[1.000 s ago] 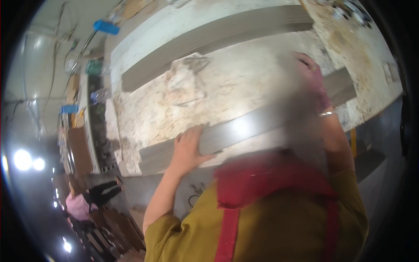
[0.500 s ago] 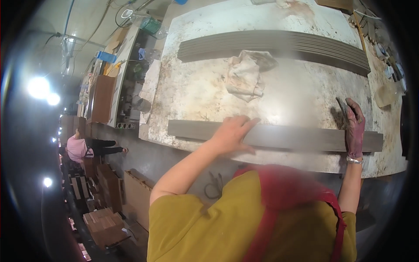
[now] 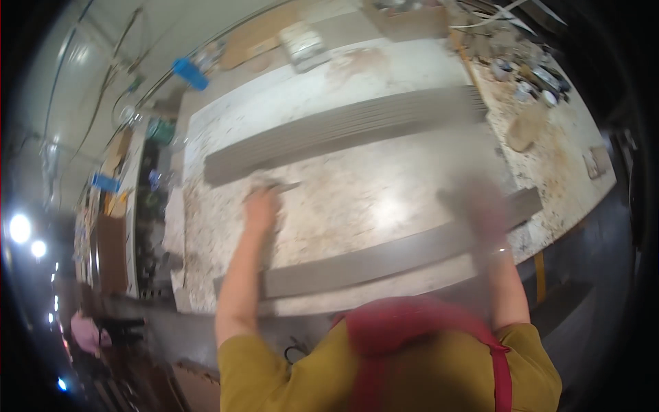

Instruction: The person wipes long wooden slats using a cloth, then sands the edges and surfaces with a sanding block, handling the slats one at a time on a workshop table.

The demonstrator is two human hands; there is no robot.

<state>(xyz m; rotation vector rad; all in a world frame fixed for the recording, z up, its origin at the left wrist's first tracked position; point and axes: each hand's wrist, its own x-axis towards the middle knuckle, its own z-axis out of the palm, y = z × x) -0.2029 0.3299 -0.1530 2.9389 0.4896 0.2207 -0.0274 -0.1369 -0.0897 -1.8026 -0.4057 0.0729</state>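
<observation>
Grey-brown board (image 3: pixel 371 262) lies along near side of your bench (image 3: pixel 343 199), head view. Your L hand (image 3: pixel 262 207) is bunched on a pale rag (image 3: pixel 261 181); gloved R hand (image 3: pixel 486 214) blurred near board's R end, can't tell grip or opening. Risk: w/o L hold, an R push could swivel board off edge.

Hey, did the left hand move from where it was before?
Yes. Judged against the far stack of strips, the left hand has left the near plank and moved closer to the stack's left end.
</observation>
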